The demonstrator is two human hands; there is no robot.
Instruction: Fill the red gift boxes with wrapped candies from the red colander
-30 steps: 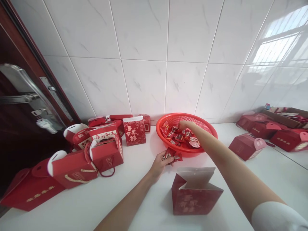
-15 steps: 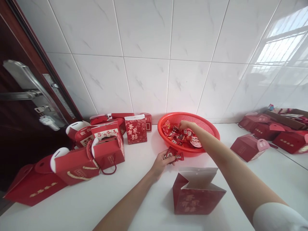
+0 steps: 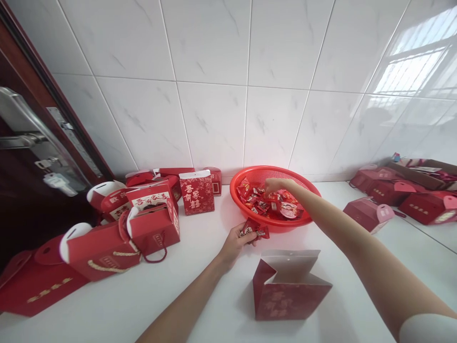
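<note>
Holding at least two red packets (image 3: 262,232) between thumb and fingers, your left hand (image 3: 233,242) sits toward five o'clock of the view's centre, just outside one red basket (image 3: 310,193). Your right hand (image 3: 275,186) reaches into that basket, at four o'clock, fingers bent down onto the sweets (image 3: 262,207); whether it grips one, I cannot tell. The sweets overlap too much to count; one pink round packet (image 3: 288,210) is distinct among them. One open box (image 3: 293,301) stands upright on the counter (image 3: 210,305) at five o'clock, mouth up, apart from both your hands. At eight o'clock you have at least seven red boxes (image 3: 103,251), closely grouped; the rear ones are partly hidden. Toward three o'clock, count four further boxes (image 3: 367,213) and one open carton (image 3: 410,176). One door handle (image 3: 23,140) is at nine o'clock.
</note>
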